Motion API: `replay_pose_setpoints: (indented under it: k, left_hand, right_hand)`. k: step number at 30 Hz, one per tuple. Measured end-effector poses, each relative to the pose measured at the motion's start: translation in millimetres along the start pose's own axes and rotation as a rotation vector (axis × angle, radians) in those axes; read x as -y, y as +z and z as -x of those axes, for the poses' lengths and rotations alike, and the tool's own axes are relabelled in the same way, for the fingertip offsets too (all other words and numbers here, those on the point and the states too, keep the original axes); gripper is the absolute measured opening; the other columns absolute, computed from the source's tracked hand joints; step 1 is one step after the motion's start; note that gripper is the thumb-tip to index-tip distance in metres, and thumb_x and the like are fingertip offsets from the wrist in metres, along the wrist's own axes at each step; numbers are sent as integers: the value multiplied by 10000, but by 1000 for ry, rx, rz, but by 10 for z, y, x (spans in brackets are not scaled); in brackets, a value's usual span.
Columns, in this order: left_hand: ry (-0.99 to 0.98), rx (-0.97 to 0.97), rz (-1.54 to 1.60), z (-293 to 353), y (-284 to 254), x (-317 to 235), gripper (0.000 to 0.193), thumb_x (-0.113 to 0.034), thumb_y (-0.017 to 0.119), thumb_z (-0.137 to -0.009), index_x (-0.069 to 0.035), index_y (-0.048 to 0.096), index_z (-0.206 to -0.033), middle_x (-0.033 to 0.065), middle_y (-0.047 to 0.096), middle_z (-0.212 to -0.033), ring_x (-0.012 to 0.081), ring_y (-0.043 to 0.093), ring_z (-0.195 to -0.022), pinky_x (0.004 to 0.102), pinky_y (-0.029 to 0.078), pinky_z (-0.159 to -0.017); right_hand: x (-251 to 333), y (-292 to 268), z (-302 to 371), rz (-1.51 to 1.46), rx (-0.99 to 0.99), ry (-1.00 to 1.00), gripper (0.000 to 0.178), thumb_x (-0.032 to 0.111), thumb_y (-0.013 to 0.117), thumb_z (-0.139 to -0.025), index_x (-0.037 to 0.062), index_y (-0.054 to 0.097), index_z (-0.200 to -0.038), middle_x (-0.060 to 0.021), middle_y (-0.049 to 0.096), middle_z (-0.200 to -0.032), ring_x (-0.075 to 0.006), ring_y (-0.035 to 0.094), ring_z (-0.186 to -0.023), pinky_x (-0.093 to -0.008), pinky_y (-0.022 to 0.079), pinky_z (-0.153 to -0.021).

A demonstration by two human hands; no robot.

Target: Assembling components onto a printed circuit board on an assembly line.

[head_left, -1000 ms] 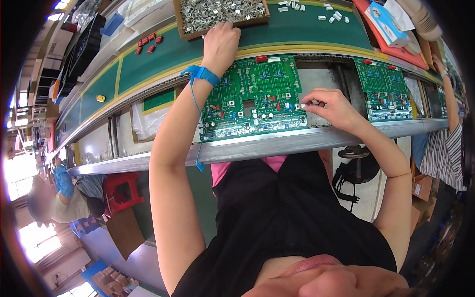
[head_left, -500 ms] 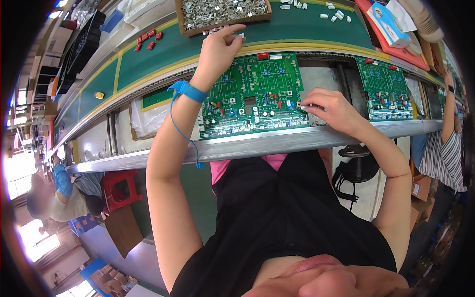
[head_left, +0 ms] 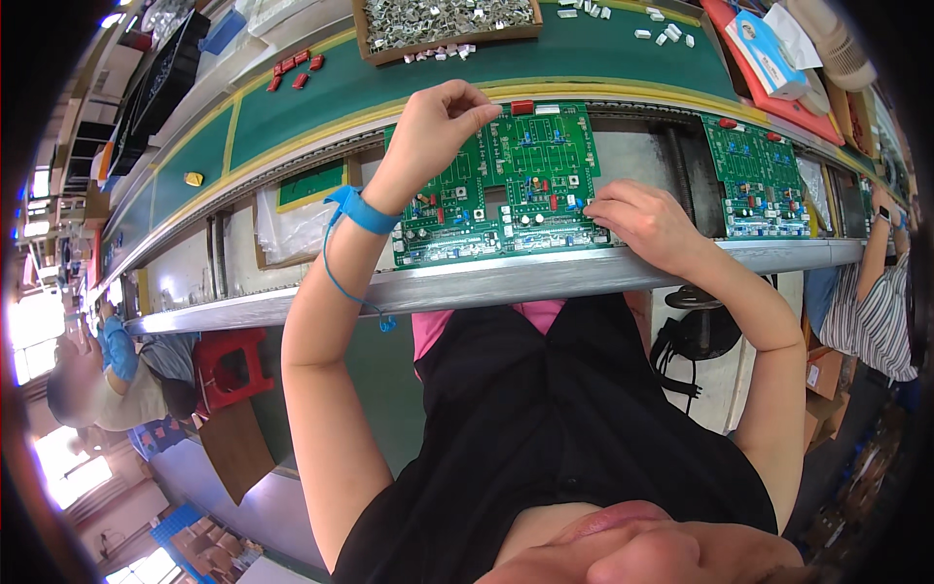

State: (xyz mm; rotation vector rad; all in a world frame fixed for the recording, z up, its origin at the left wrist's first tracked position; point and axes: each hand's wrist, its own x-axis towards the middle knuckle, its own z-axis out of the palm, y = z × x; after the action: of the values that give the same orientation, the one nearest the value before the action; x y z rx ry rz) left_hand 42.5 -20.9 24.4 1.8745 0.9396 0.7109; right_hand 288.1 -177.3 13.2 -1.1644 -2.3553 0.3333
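Observation:
Two green circuit boards (head_left: 538, 167), or one wide board in two halves, lie in front of me, carrying small white, blue and red parts. Along the far edge sit a red block-shaped component (head_left: 522, 107) and a white one (head_left: 548, 110). My left hand (head_left: 438, 131) hovers over the far left portion, thumb and fingers pinched; whatever is between them is hidden. A blue wrist strap (head_left: 368, 211) with a cord is on that wrist. My right hand (head_left: 644, 222) has its fingertips closed together at the board's right edge, near small white and blue parts; what they grip is not visible.
A cardboard box (head_left: 448, 41) of small metallic parts stands beyond the rail, with small white pieces (head_left: 671, 34) and red components (head_left: 288, 66) on the green surface. Another populated board (head_left: 757, 175) lies to the right. A metal rail (head_left: 486, 282) runs in front. Co-workers sit at both sides.
My left hand has come back from the small pieces by the box to above the board, its fingers drawn together. My right fingertips have shifted slightly; the white piece seen at them is now hidden.

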Motion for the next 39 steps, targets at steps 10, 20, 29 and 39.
replay_pose_setpoints:
  k: [10,20,29,39]
  left_hand:
    - [-109,23,98,184,-44,-65,137,-97,604,-868,14,608,-948,30,622,-716,74,554,-626,212,457,-590]
    - [-165,39,-44,787,-163,-191,166,-96,600,-884,18,589,-1004,69,647,-807,131,628,-743,240,499,-670]
    - [256,-41,-637,1014,-83,-28,83,-122,676,-751,-61,668,-806,62,532,-779,259,489,-818,361,414,-742]
    - [298,40,-767,995,-96,-63,88,-132,659,-773,-71,679,-832,59,523,-758,250,481,-796,350,398,-756]
  right_hand:
    - [74,-33,-23,-36,50,81,192,23,649,-758,25,640,-950,-96,583,-876,-269,610,-786,-351,508,-668]
    - [3,-273,-95,-565,145,623,193,37,586,-868,-4,584,-1057,-44,618,-902,-82,560,-735,-232,468,-688]
    - [114,-192,-315,-1052,107,656,202,75,618,-865,-24,598,-1040,-50,615,-859,-63,573,-719,-208,485,-564]
    - [103,-148,-350,-958,185,621,167,36,612,-858,-14,618,-1017,-21,585,-793,-62,548,-632,-201,480,-563]
